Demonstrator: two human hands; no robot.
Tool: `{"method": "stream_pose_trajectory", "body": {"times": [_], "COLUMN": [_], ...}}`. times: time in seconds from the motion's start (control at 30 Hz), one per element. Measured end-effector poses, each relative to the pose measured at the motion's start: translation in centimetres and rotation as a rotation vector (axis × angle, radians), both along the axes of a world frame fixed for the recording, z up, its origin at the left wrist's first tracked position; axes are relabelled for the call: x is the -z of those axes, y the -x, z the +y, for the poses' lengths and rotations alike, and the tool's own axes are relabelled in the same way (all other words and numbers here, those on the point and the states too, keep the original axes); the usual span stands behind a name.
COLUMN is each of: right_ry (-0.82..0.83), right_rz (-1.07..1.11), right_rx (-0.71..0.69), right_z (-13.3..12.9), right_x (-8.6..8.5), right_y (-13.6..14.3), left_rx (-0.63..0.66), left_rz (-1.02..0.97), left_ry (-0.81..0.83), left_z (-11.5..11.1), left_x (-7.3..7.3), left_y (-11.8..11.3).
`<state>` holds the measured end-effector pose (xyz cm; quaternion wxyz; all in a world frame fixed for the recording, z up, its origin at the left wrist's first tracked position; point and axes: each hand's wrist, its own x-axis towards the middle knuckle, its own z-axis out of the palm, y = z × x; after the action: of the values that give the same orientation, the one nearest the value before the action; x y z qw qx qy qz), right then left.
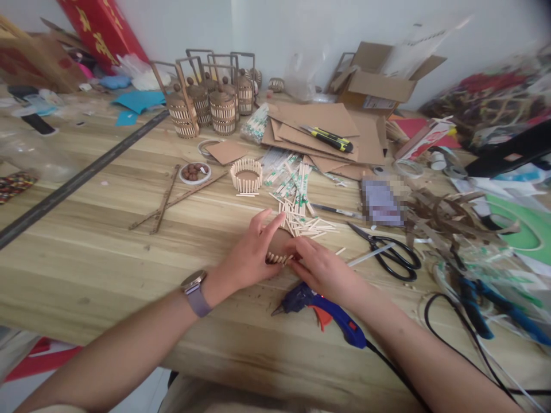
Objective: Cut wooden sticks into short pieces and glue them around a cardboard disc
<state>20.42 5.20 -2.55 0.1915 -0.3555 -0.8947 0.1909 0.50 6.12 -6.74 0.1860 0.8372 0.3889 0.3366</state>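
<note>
A round cardboard disc (282, 241) with a row of short wooden sticks (278, 259) along its near edge lies between my hands. My left hand (252, 249) curves around its left side, thumb and fingers holding the rim. At the right end of the row, my right hand (321, 267) pinches a short wooden stick, mostly covered by the fingers. Just below it, a blue glue gun (327, 312) with an orange trigger lies on the table, nozzle to the left. Loose wooden sticks (307, 223) are heaped beyond the disc. Farther back stands a small round stick basket (247, 175).
Black scissors (394, 255) lie to the right, near blue-handled pliers (477, 304) and cables. Behind are cardboard sheets (318, 123) with a yellow-black utility knife (329, 139), several handled stick baskets (224, 109), and a bowl of brown beads (195, 172). A long dark bar (86, 175) crosses the left.
</note>
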Motion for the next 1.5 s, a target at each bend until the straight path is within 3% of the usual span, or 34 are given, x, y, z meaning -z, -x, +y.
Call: {"method": "stream_pose_trajectory", "body": {"times": [0.33, 0.6, 0.7, 0.83, 0.93, 1.03, 1.13, 1.3, 1.5], "right_ry": [-0.105, -0.057, -0.071, -0.132, 0.034, 0.215, 0.309, 0.265, 0.133], "right_rz": [0.033, 0.011, 0.021, -0.028, -0.258, -0.382, -0.354, -0.293, -0.227], "right_rx": [-0.06, -0.023, 0.052, 0.16, 0.227, 0.309, 0.355, 0.43, 0.416], "right_z": [-0.1, -0.1, -0.2, -1.5, -3.5, -5.8, -7.5, -8.6, -9.4], "right_x": [0.1, 0.2, -1.0, -4.1, -5.4, -4.6, -2.7, -0.8, -2.0], "right_y": [0.2, 0.1, -0.5, -2.5, -4.4, -5.5, -5.4, -4.7, -6.3], "left_rx": [-0.005, 0.002, 0.031, 0.0, -0.055, -0.094, -0.118, -0.144, -0.131], "left_rz": [-0.007, 0.004, -0.021, -0.005, 0.009, 0.003, 0.01, 0.03, 0.026], "left_ry": [0.017, -0.003, 0.0, 0.067, 0.108, 0.093, 0.05, 0.029, 0.034], "left_z": [-0.1, 0.1, 0.1, -0.3, -0.7, -0.9, -1.0, -1.1, -1.1], "left_x": [-0.1, 0.0, -0.2, -0.4, -0.6, -0.6, -0.5, -0.5, -0.6], "left_y": [-0.1, 0.0, 0.1, 0.3, 0.2, -0.1, -0.4, -0.7, -0.7]}}
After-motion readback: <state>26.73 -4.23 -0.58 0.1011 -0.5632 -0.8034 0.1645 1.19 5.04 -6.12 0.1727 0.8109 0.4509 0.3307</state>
